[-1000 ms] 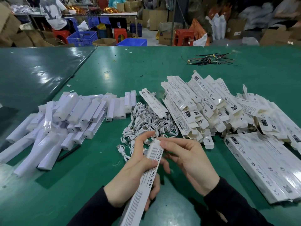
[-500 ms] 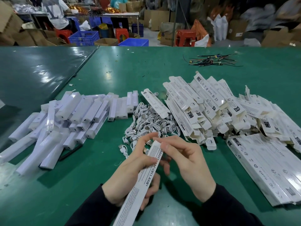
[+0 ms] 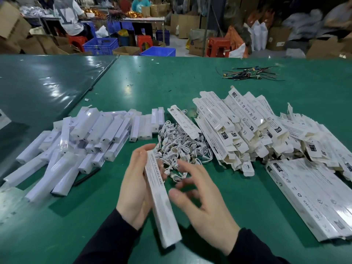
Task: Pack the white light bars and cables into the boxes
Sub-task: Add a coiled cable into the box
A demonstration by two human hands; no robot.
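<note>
The left hand [image 3: 136, 187] gripped a long white box [image 3: 162, 199], its far end pointing toward 12 o'clock above the green tabletop [image 3: 190, 77]. The right hand [image 3: 202, 202], blurred, hovered just beside it at 3 o'clock, fingers spread and empty. Cables [image 3: 182, 147] lay heaped at 12 o'clock, light bars [image 3: 91, 138] at 10 o'clock, and more boxes [image 3: 247, 126] at 2 o'clock.
</note>
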